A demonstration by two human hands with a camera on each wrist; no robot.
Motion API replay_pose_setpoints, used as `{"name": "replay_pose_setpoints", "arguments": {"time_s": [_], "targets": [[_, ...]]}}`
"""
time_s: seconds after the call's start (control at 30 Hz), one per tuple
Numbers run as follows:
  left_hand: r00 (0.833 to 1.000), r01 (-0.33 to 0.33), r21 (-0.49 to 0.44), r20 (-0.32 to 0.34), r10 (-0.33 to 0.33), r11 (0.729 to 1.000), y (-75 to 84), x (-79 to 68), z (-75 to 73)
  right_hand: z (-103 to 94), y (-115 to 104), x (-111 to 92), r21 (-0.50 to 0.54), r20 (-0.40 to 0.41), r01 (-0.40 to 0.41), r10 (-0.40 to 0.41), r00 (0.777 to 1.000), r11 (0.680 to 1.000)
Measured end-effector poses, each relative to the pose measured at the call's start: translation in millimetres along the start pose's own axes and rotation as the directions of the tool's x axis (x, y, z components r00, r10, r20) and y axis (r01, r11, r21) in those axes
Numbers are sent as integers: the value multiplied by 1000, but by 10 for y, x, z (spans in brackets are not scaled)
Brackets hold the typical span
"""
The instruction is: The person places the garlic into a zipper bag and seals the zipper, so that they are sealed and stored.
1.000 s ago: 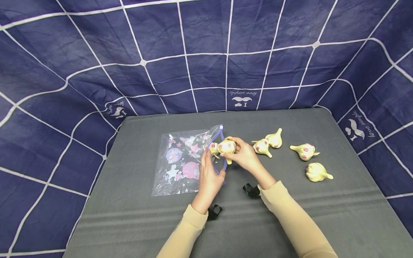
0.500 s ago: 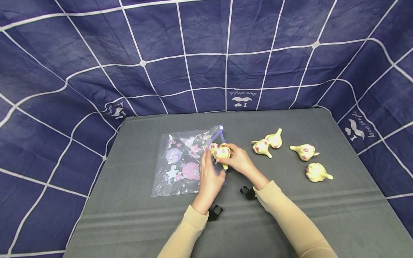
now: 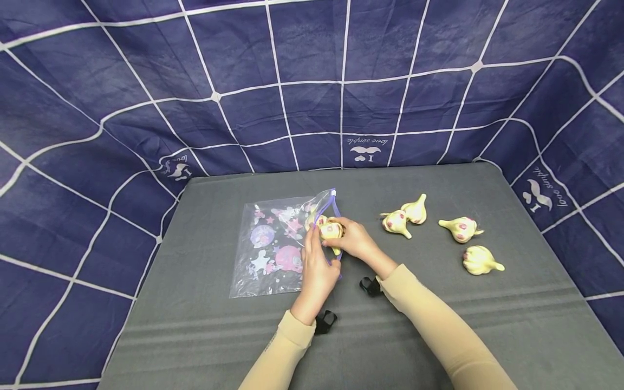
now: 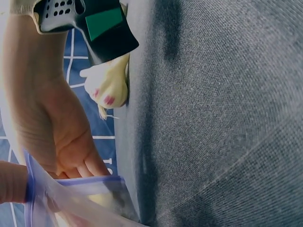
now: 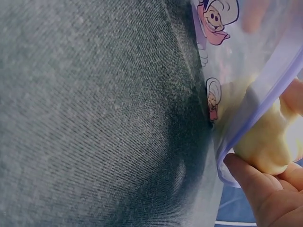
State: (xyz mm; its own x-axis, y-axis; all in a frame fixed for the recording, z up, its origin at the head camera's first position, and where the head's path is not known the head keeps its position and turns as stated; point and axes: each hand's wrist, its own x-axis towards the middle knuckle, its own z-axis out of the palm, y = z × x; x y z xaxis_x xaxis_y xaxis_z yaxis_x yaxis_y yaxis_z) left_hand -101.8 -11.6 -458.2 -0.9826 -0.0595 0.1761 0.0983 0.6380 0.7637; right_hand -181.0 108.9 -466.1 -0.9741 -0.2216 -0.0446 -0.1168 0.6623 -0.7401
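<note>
A clear zip bag (image 3: 263, 254) with pink and white cartoon prints lies on the table, its purple-edged mouth held apart on the right side. My left hand (image 3: 318, 265) grips the near edge of that mouth, thumb on one side and fingers on the other. In my right hand (image 3: 358, 239) is a garlic bulb (image 3: 331, 231), held at the bag's mouth and partly behind the purple rim in the right wrist view. Another garlic bulb (image 3: 320, 220) shows through the film just inside the opening, partly hidden.
Two garlic bulbs (image 3: 396, 223) touch each other right of the bag. Farther right lie another garlic bulb (image 3: 460, 229) and, nearer, one more garlic bulb (image 3: 480, 260). Blue gridded cloth (image 3: 312, 108) encloses the back and sides of the grey table (image 3: 205, 336).
My right hand has moved left and slightly nearer, carrying the garlic bulb into the bag's mouth. The left hand and the bag have hardly moved.
</note>
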Motion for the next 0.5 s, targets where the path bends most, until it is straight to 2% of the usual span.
{"name": "replay_pose_setpoints", "arguments": {"time_s": [0.13,0.4,0.5], "targets": [[1000,-5,15,-16,6,1000,0,-5,5,15,-7,49,-13,14,-4,4,1000,1000],[999,2,16,-32,-2,1000,-9,-9,19,11,-29,124,-49,102,63,-58,993,997],[999,-1,10,-33,1,1000,-13,-7,20,21,-24,153,-44,104,69,-64,993,997]]}}
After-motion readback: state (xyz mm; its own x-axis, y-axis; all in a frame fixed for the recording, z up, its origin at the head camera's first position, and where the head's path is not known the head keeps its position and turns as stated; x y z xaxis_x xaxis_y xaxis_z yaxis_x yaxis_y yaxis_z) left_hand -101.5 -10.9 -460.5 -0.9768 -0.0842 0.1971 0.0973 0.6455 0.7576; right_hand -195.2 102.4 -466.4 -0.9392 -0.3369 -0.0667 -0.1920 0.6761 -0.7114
